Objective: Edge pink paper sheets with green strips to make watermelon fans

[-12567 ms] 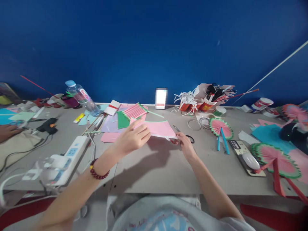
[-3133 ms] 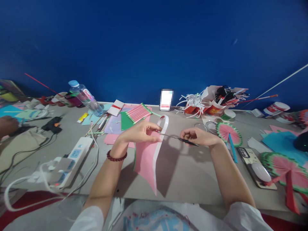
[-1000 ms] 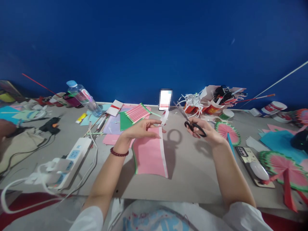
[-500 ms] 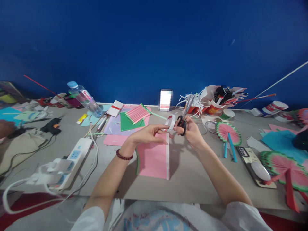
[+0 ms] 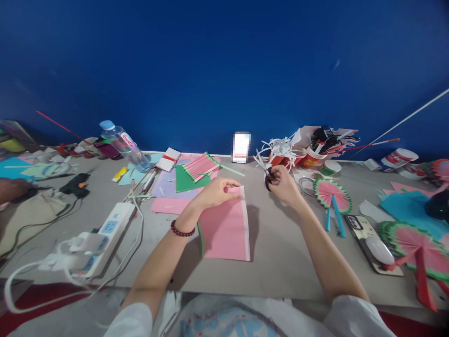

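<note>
A pink paper sheet (image 5: 226,229) with a green left edge and a white right edge lies on the grey table (image 5: 280,252) in front of me. My left hand (image 5: 215,191) rests curled on its top edge, fingers pinching the paper. My right hand (image 5: 283,185) is closed around black scissors (image 5: 268,180), blades pointing up and away. A thin white paper strip (image 5: 258,161) sticks up from that hand, close to the red cups (image 5: 301,158) stuffed with white strips.
On the left lie a white power strip (image 5: 105,229) with cables, a glue gun (image 5: 75,182) and a water bottle (image 5: 121,142). Folded papers (image 5: 196,171) sit behind the sheet. Pink-green paper fans (image 5: 331,192) and a phone with a mouse (image 5: 368,236) lie right. Another person's hand (image 5: 10,189) shows far left.
My right hand has carried the scissors and the cut-off white strip away from the sheet, up and right toward the cups. The pink sheet now lies flat under my left hand.
</note>
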The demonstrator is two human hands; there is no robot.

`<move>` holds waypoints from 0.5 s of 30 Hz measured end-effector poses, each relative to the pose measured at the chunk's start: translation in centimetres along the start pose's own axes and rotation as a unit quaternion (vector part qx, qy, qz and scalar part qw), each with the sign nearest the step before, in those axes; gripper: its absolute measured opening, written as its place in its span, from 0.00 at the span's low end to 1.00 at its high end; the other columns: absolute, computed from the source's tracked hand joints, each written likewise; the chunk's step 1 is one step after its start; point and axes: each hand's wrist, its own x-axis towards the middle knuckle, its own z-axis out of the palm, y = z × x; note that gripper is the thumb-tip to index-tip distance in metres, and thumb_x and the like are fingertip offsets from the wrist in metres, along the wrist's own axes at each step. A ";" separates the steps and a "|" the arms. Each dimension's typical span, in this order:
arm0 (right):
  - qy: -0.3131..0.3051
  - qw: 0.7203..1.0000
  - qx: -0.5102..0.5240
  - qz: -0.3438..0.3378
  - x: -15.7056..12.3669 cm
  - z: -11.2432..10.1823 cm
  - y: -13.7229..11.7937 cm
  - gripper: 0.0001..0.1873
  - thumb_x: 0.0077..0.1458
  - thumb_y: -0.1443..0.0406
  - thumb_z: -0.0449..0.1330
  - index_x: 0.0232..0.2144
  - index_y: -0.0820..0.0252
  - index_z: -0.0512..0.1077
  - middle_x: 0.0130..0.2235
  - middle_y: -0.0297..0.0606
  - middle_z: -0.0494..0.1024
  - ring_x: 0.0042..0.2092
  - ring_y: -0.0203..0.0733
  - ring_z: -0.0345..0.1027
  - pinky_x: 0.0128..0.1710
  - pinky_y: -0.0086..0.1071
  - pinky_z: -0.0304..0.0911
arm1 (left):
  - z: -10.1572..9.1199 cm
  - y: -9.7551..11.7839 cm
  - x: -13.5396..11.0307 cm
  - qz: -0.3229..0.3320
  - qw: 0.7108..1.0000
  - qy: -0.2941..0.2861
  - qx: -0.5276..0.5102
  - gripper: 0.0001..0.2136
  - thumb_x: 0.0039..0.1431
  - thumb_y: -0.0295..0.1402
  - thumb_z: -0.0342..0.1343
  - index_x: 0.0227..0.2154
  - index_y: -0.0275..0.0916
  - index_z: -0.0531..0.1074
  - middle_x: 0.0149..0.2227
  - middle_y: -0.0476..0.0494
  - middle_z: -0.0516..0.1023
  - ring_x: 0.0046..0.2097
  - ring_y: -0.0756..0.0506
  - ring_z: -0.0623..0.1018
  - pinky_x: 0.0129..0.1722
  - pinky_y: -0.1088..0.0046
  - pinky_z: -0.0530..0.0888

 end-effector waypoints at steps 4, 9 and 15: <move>-0.041 0.982 -0.186 0.018 0.4 0.1 2.7 0.14 0.45 0.65 0.57 0.35 0.54 0.59 0.28 0.32 0.68 0.29 0.41 0.63 0.31 0.33 0.55 | 0.1 0.0 -0.1 0.027 0.999 0.013 -0.019 0.12 0.56 0.41 0.58 0.34 0.38 0.78 0.33 0.45 0.80 0.33 0.49 0.74 0.34 0.72 0.70; -0.058 0.967 -0.248 0.014 0.5 1.5 4.7 0.14 0.44 0.67 0.56 0.36 0.57 0.61 0.25 0.32 0.68 0.30 0.42 0.63 0.29 0.32 0.52 | 0.1 0.5 -0.3 0.053 0.998 0.031 -0.023 0.15 0.58 0.44 0.56 0.31 0.37 0.78 0.30 0.45 0.78 0.30 0.51 0.71 0.31 0.74 0.67; -0.042 0.978 -0.203 0.025 0.8 1.8 5.5 0.12 0.44 0.66 0.57 0.34 0.56 0.61 0.24 0.31 0.69 0.28 0.40 0.64 0.29 0.32 0.55 | -0.2 0.8 -0.2 0.061 0.995 0.065 -0.043 0.13 0.58 0.42 0.56 0.29 0.37 0.77 0.29 0.46 0.77 0.29 0.52 0.70 0.29 0.76 0.67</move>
